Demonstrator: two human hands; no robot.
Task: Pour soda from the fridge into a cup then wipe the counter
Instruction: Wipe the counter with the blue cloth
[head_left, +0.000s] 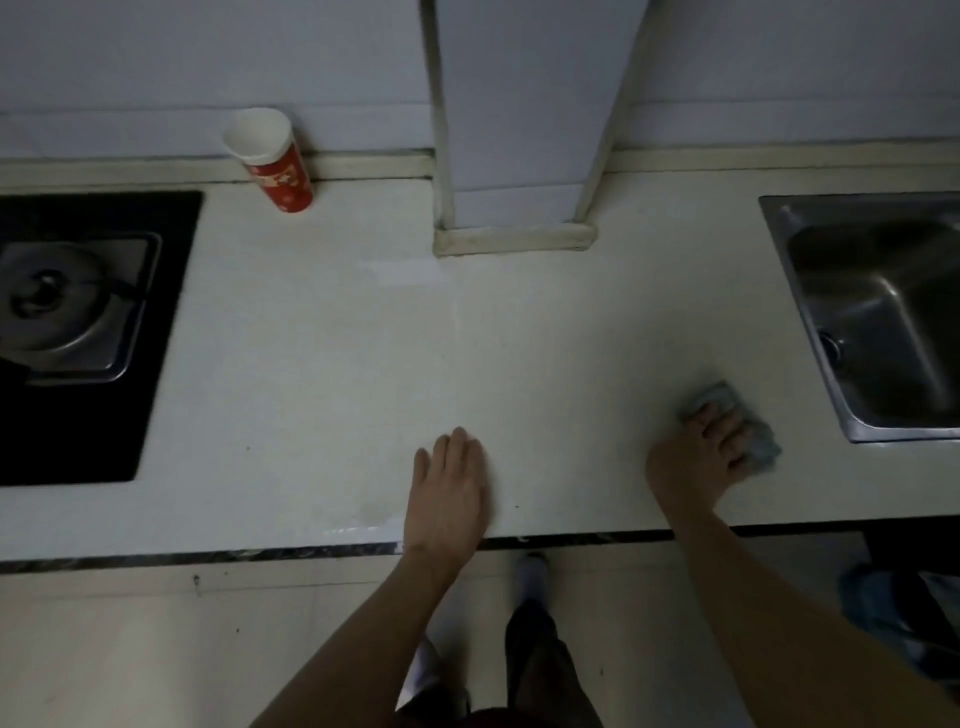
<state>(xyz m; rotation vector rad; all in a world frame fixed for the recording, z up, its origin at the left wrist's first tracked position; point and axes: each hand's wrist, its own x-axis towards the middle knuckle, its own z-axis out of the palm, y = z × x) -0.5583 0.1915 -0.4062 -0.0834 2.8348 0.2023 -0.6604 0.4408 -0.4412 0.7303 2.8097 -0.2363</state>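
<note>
A red paper cup (275, 161) with a white inside stands at the back of the white counter (322, 364), against the wall; what it holds is hidden. My right hand (696, 457) presses a grey-blue cloth (732, 410) flat onto the counter near the sink, its fingers spread over the cloth. My left hand (449, 488) rests flat on the counter near the front edge, fingers straight and holding nothing. No soda bottle is in view.
A black gas hob (104, 338) with a steel burner fills the counter's left end. A steel sink (878, 317) is set in at the right. A boxed white column (514, 130) juts out from the back wall. Floor and my feet lie below the counter's dark edge.
</note>
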